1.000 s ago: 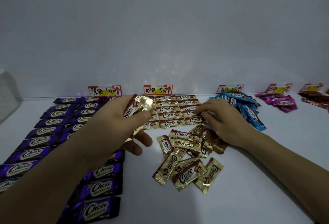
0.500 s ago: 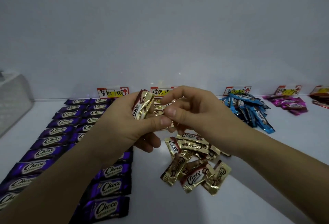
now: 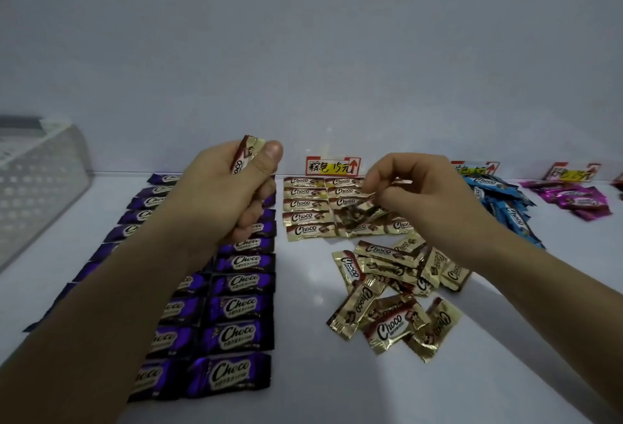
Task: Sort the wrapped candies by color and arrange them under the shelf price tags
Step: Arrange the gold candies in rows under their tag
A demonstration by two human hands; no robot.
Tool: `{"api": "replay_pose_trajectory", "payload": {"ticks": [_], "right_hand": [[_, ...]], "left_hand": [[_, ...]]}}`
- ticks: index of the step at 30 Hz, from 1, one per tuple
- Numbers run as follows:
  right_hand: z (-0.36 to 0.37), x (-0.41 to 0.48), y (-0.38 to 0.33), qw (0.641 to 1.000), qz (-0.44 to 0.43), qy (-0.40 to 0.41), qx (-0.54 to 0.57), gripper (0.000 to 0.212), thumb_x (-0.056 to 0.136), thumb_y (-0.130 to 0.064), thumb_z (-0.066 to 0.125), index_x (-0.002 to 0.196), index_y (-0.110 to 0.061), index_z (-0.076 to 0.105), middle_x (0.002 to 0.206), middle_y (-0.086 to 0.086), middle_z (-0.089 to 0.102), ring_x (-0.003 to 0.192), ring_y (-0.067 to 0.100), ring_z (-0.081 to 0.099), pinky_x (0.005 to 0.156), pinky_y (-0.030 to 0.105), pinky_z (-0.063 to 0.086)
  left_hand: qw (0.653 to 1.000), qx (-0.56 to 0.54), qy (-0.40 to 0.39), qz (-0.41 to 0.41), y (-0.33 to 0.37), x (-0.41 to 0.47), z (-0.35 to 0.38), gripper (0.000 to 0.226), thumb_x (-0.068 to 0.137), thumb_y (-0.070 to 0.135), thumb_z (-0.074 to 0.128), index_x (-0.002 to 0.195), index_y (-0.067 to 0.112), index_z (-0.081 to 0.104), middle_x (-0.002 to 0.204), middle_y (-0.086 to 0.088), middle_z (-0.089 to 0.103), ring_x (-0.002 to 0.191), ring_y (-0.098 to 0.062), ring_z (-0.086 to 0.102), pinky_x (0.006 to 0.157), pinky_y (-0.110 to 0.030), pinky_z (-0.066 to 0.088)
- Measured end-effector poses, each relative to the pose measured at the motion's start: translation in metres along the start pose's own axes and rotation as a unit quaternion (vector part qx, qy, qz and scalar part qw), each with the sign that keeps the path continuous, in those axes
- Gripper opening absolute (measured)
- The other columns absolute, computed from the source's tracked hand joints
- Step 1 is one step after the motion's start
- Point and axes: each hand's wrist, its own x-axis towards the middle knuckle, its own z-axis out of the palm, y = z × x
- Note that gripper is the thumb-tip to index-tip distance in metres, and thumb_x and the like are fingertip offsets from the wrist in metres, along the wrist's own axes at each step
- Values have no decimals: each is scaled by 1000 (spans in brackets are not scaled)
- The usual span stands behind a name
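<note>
White laminate shelf [image 3: 303,288], seen from above, meeting a pale back wall. At far left stands a white perforated basket [image 3: 37,187], only partly in frame.

Purple candies [image 3: 239,305] form the largest group: flat wrappers printed "Choco" in a white oval, laid in straight columns that run from the wall toward the viewer, partly covered by the left forearm.

Left hand [image 3: 219,201]: raised over the purple columns, fingers curled, thumb pressed against a held gold candy [image 3: 243,157] whose crimped end stands above the thumb.

Right hand [image 3: 428,194]: hovering over the gold rows, thumb and fingertips pinching a second gold candy [image 3: 362,212], blurred and tilted.

Loose gold heap [image 3: 391,295]: foil wrappers with a brown band and "Choco" lettering, overlapping at all angles, just in front of the sorted rows.

Gold rows [image 3: 305,218]: the same wrappers laid flat, edges touching, directly below the middle price tag.

Blue candies [image 3: 505,211]: an untidy pile to the right, partly behind the right wrist. Magenta candies [image 3: 580,199]: a smaller cluster further right, well apart from the gold.

Price tags along the wall: middle price tag [image 3: 332,166], handwritten, with yellow highlight and a red arrow; blue tag [image 3: 475,169] and magenta tag [image 3: 571,172], both too blurred to read fully.
</note>
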Motion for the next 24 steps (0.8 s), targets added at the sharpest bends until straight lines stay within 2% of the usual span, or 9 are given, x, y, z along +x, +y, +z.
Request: {"api": "replay_pose_trajectory", "payload": {"ticks": [2, 4, 5, 8, 10, 14, 18, 21, 24], "right_hand": [[4, 3, 3, 1000, -11, 0, -12, 30, 91, 8, 52, 97, -16, 68, 90, 12, 65, 76, 43, 62, 65, 51, 56], [12, 4, 4, 999, 4, -28, 19, 30, 97, 7, 47, 107, -17, 63, 83, -4, 64, 69, 21, 64, 62, 40, 59], [16, 4, 6, 998, 18, -53, 39, 30, 99, 5, 47, 112, -18, 61, 84, -3, 63, 71, 16, 64, 64, 38, 58], [28, 0, 19, 989, 72, -121, 48, 31, 101, 0, 51, 120, -23, 60, 101, 18, 62, 86, 27, 65, 80, 48, 59], [25, -6, 24, 983, 95, -153, 35, 31, 101, -4, 53, 119, -28, 62, 102, 16, 65, 92, 25, 66, 87, 47, 57], [9, -22, 24, 968, 71, -237, -51, 30, 103, -9, 52, 119, -32, 63, 104, 20, 59, 91, 38, 58, 80, 52, 52], [-5, -27, 18, 976, 81, -203, -1, 37, 94, -2, 64, 118, -30, 64, 102, 15, 63, 94, 35, 63, 83, 52, 58], [0, -16, 7, 987, 58, -143, 50, 46, 80, 5, 77, 117, -21, 64, 96, 5, 67, 74, 20, 65, 75, 38, 62], [22, -4, 5, 994, -61, -58, -74, 35, 76, 0, 84, 102, -17, 68, 80, -7, 67, 69, 7, 64, 71, 22, 57]], "left_hand": [[1000, -7, -6, -13, 0, 0, -1, 33, 98, 42, 54, 91, 10, 59, 66, 0, 52, 42, -10, 33, 35, -20, 29], [999, -25, -24, -29, 0, 0, 0, 36, 98, 43, 54, 98, 8, 62, 64, 0, 47, 44, -10, 31, 36, -21, 29], [998, -36, -32, -34, 1, 0, 1, 37, 97, 44, 53, 100, 8, 62, 64, 0, 43, 45, -10, 30, 36, -21, 28], [997, -56, -39, -33, 4, -2, 2, 48, 91, 54, 52, 103, 8, 60, 68, -1, 39, 47, -10, 29, 37, -22, 29], [997, -68, -38, -27, 6, -2, 1, 56, 86, 61, 51, 105, 9, 60, 69, -1, 40, 48, -11, 29, 37, -22, 29], [995, -83, -46, -30, 7, -3, 2, 55, 92, 61, 46, 104, 10, 62, 68, 0, 44, 46, -10, 30, 37, -22, 31], [992, -100, -34, -63, 6, -2, 3, 40, 104, 45, 43, 105, 10, 62, 66, 0, 46, 44, -10, 32, 37, -21, 30], [991, -107, -28, -79, 6, -1, 3, 25, 105, 27, 46, 107, 9, 62, 66, -1, 47, 45, -12, 34, 38, -20, 29], [990, -106, -30, -89, 4, 0, 3, 23, 104, 20, 47, 114, 6, 62, 67, -1, 49, 47, -13, 38, 38, -21, 30]]}}
